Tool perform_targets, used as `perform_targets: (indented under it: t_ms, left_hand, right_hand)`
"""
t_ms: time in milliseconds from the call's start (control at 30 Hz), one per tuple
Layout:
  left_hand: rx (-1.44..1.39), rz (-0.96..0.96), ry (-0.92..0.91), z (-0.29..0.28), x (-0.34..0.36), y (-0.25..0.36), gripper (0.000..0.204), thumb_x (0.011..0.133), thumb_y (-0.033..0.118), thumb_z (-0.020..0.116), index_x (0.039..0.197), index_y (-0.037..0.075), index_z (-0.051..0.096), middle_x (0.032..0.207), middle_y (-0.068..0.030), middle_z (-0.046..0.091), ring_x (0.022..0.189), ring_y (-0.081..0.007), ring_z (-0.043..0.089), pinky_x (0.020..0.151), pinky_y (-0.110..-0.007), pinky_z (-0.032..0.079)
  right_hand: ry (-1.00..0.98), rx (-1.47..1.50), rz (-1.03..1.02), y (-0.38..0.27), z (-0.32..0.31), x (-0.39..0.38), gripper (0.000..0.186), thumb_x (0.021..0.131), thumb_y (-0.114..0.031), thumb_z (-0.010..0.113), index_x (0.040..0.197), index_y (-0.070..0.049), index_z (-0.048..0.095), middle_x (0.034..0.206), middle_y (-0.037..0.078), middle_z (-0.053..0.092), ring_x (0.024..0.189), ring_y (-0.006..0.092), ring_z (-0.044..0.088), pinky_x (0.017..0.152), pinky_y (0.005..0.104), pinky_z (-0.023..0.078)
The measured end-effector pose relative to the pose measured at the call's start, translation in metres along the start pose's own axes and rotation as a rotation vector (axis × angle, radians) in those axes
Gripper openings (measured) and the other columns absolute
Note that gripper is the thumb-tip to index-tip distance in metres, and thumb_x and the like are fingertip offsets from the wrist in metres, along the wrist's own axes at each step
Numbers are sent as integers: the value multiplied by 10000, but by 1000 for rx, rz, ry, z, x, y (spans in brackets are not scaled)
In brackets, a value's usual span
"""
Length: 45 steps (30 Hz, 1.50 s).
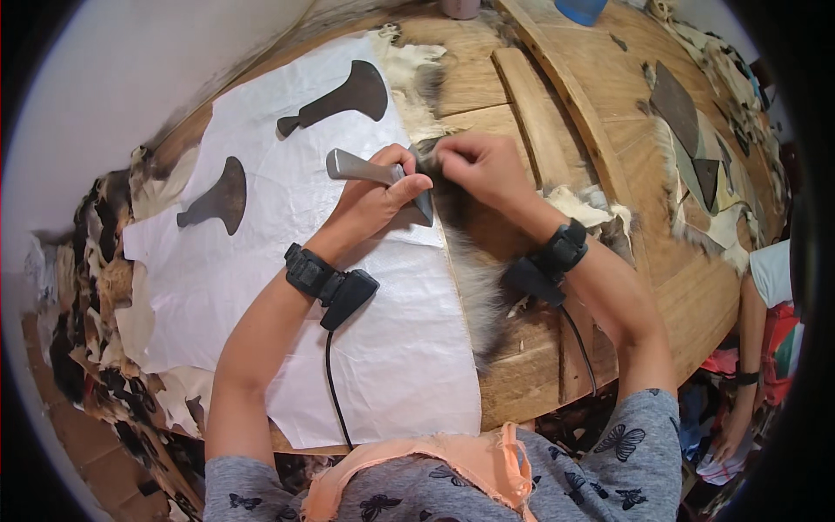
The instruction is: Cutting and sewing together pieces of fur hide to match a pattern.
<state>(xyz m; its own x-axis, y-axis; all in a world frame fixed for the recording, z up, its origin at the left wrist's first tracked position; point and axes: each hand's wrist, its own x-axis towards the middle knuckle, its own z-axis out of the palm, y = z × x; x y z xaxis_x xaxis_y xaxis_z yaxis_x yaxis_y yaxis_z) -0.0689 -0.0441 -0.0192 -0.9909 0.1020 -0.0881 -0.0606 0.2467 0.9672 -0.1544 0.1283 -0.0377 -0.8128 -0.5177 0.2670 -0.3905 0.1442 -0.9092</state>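
My left hand (pixel 385 194) is closed around the pale metal handle (pixel 352 167) of a tool, whose grey broad end (pixel 422 209) rests at the white sheet's edge. Beside it, my right hand (pixel 483 170) has its fingers curled and pinched at the grey-brown fur (pixel 465 270) along that edge; the fingertips are partly hidden. Two dark, flared flat pieces with short stems lie on the white sheet (pixel 365 348): one upper piece (pixel 361 94) and one at left (pixel 217 196). Both wrists wear black strapped devices with cables.
Wooden strips (pixel 531 109) cross the wooden table (pixel 644 226). Hide scraps (pixel 104 261) pile along the left; dark pieces and pale scraps (pixel 687 148) lie at right. A blue container (pixel 578 9) stands at the back. Another person's arm (pixel 744 374) hangs at the lower right.
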Motion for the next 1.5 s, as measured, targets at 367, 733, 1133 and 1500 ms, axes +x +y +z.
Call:
perform_targets:
  t_ms: [367,733,1133,1500]
  left_hand:
    - [-384,-92,33,-1,2,-21,306,911,449,498,922,145,464,786,31,429,706,-68,506,629,-277,522]
    - [-301,-95,120,-4,-1,-19,389,887,548,460,916,161,483,796,42,466,695,-52,486,619,-211,443]
    - [-48,4,188,-72,-116,-6,438,938,554,335,925,147,497,965,22,500,841,-83,497,714,-254,426]
    - [-45,11,195,-114,-179,1,429,936,559,328,886,156,467,838,42,454,733,-51,437,672,-214,373]
  right_hand:
    - [-66,-57,-3,-78,-142,-39,106,804,-117,592,829,-14,585,800,2,595,690,44,495,598,194,390]
    - [-104,-733,131,-75,-127,-132,485,715,-66,650,1183,-61,523,1177,154,546,1082,327,518,908,385,424]
    - [-114,-512,236,-135,-101,-188,231,757,-146,605,960,-65,681,961,171,623,844,288,616,774,371,478]
    - [207,-895,321,-107,-59,-217,532,691,-128,584,1161,37,400,925,271,584,887,394,576,796,413,465]
